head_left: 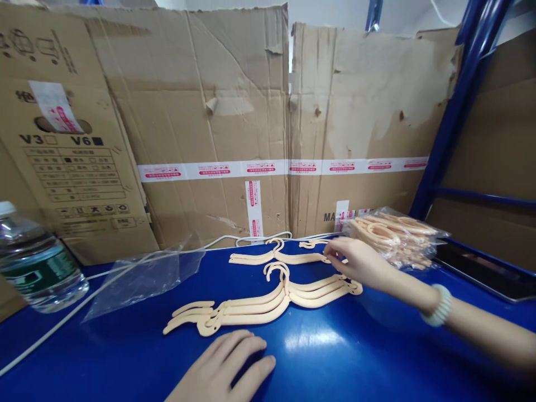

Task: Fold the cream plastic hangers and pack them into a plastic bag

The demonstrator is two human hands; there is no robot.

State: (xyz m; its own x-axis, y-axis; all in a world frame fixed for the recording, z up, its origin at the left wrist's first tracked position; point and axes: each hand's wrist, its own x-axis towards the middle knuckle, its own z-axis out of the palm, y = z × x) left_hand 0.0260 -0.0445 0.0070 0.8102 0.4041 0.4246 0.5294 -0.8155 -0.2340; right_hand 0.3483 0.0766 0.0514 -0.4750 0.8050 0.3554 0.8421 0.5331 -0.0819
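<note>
Several small cream plastic hangers lie stacked in a loose pile (259, 304) on the blue table (335, 357). Behind them rests a single hanger (276, 255), and my right hand (355, 261) pinches its right end with thumb and fingers. A pale bead bracelet (438, 306) sits on that wrist. My left hand (228, 368) lies flat on the table just in front of the pile, fingers apart, holding nothing.
A clear bag of more hangers (396, 234) lies at the right, next to a dark tablet (486, 271). An empty clear bag (142, 276), a white cord (54, 326) and a water bottle (36, 262) are at the left. Cardboard boxes (209, 123) wall the back; a blue rack post (456, 106) stands right.
</note>
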